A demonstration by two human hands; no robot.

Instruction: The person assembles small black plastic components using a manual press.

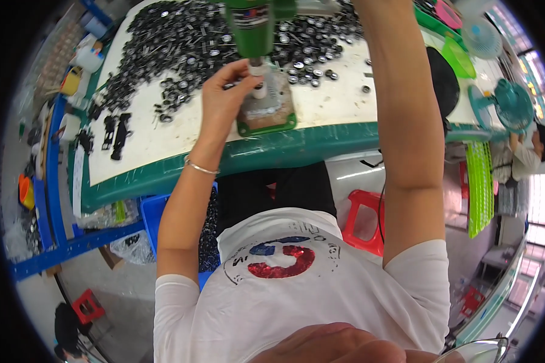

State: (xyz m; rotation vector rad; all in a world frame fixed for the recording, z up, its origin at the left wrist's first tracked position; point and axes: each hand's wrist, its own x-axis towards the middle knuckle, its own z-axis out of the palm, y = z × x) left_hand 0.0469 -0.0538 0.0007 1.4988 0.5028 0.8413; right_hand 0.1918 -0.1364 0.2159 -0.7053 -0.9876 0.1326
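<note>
My left hand (223, 97) reaches to the green hand press (252, 36), its thumb and fingers closed at the white post under the ram. A small dark part shows at the fingertips against the white post (258, 92); its exact kind is partly hidden by the fingers. The press stands on a metal base plate (269, 100) with green corners. My right arm (409, 121) stretches up past the press to the top edge, and its hand lies outside the picture. Many small black wheels (191, 60) with silver centres, some with thin metal axles, are spread behind and left of the press.
The white table (327, 109) has a green front edge. Black strip-like parts (121, 136) lie at its left. A teal fan (511, 104) and a lime basket (458, 57) stand right. Below are a blue bin (154, 212) of dark parts and a red stool (364, 221).
</note>
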